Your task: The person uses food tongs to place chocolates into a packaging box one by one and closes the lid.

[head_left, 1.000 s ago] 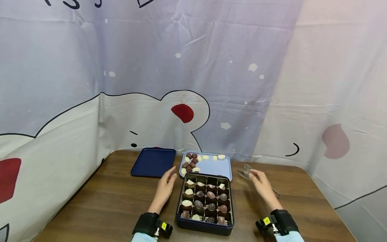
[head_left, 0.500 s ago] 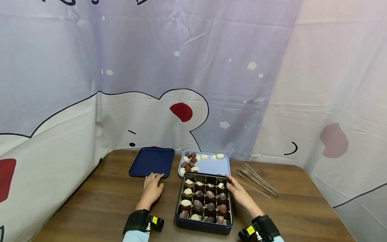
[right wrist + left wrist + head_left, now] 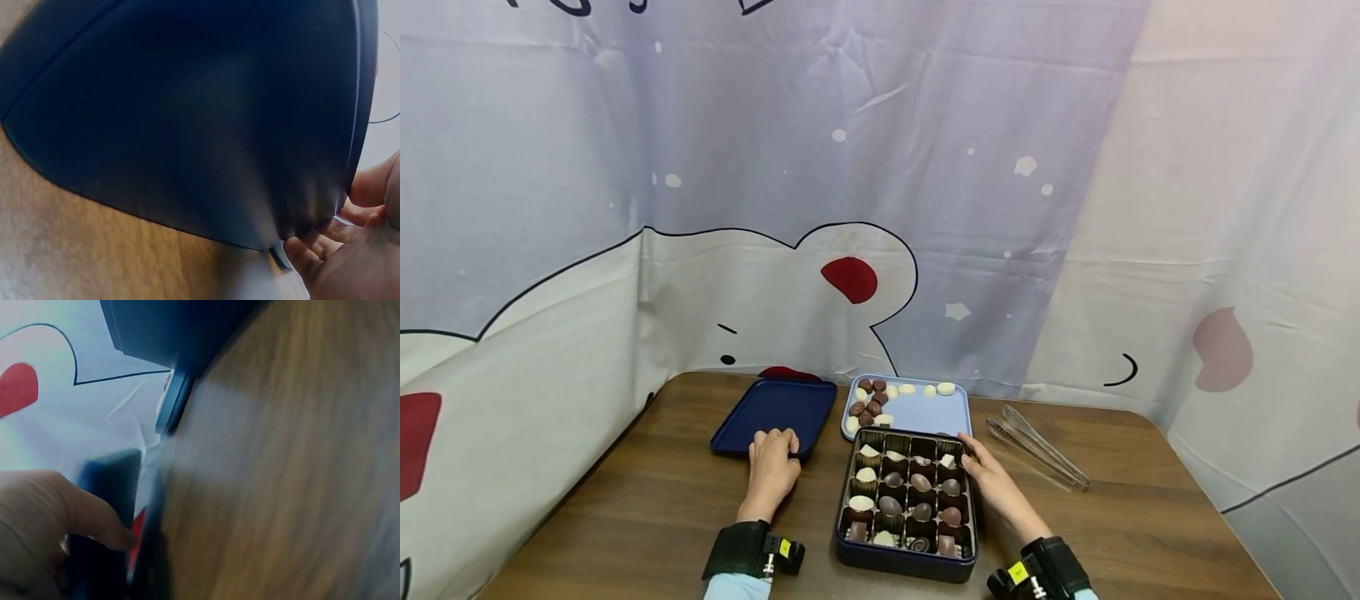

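My left hand (image 3: 771, 471) pinches the near edge of a dark blue tin lid (image 3: 782, 407), its thumb (image 3: 103, 519) pressed on the lid in the left wrist view. A dark blue chocolate box (image 3: 906, 504) stands right of that hand. Its gold-and-brown compartments hold white, brown and dark chocolates. At the box's far right corner my right hand (image 3: 1000, 487) holds on, thumb at the rim. In the right wrist view its fingers (image 3: 303, 256) curl against the corner of the box's side wall (image 3: 187, 112).
Behind the box lies a light blue tray (image 3: 936, 412) with brown and white chocolates, mostly along its left and top. Metal tongs (image 3: 1037, 446) rest on the wooden table (image 3: 1150, 500) to the right. A printed cloth (image 3: 760, 125) hangs just beyond the table's far edge.
My right hand has left the tongs and taken hold of the box corner. My left hand has moved left and gripped the lid, which has shifted slightly toward me.
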Action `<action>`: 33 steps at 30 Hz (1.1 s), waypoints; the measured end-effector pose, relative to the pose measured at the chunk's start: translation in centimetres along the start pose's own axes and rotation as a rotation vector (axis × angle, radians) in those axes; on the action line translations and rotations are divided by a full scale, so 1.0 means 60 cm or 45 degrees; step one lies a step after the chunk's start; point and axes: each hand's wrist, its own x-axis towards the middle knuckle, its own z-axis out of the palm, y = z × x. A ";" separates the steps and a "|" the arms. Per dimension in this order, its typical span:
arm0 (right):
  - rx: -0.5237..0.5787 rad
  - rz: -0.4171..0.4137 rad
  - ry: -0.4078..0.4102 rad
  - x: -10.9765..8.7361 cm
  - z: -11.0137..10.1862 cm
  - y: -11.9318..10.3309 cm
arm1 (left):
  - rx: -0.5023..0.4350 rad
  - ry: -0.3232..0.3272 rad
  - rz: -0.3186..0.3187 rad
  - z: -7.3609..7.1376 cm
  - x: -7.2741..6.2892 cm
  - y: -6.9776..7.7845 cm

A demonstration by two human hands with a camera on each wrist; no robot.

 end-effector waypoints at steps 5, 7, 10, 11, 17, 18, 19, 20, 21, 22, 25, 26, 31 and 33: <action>-0.043 -0.001 0.002 0.000 -0.001 -0.001 | -0.073 0.289 0.122 -0.027 0.012 0.024; -0.060 -0.003 0.009 0.000 -0.001 -0.001 | -0.176 0.368 0.144 -0.043 0.016 0.038; -0.069 -0.001 0.018 0.001 -0.001 -0.003 | -0.333 0.423 0.163 -0.069 0.019 0.061; -0.073 0.001 0.019 0.001 -0.001 -0.004 | -0.403 0.429 0.156 -0.079 0.020 0.070; -0.149 -0.002 0.022 0.007 -0.014 -0.021 | -0.904 0.412 0.040 -0.154 0.009 0.135; -0.158 -0.016 0.032 0.009 -0.019 -0.027 | -0.978 0.412 0.036 -0.166 0.004 0.148; -0.161 -0.029 0.049 0.010 -0.024 -0.035 | -1.048 0.410 0.045 -0.178 -0.001 0.160; -0.162 -0.042 0.064 0.010 -0.030 -0.043 | -1.105 0.408 0.064 -0.188 -0.008 0.172; -0.166 -0.069 0.076 0.010 -0.036 -0.053 | -1.161 0.410 0.095 -0.198 -0.014 0.182; -0.166 -0.105 0.084 0.008 -0.042 -0.064 | -1.229 0.394 0.135 -0.208 -0.020 0.192; -0.177 -0.272 0.072 -0.004 -0.056 -0.104 | -1.469 0.287 0.254 -0.233 -0.037 0.213; -0.179 -0.336 0.051 -0.010 -0.059 -0.118 | -1.545 0.229 0.272 -0.239 -0.041 0.217; -0.034 -0.614 -0.183 -0.045 -0.059 -0.184 | -1.819 -0.114 0.232 -0.248 -0.052 0.231; 0.089 -0.628 -0.308 -0.059 -0.053 -0.201 | -1.899 -0.209 0.177 -0.243 -0.053 0.236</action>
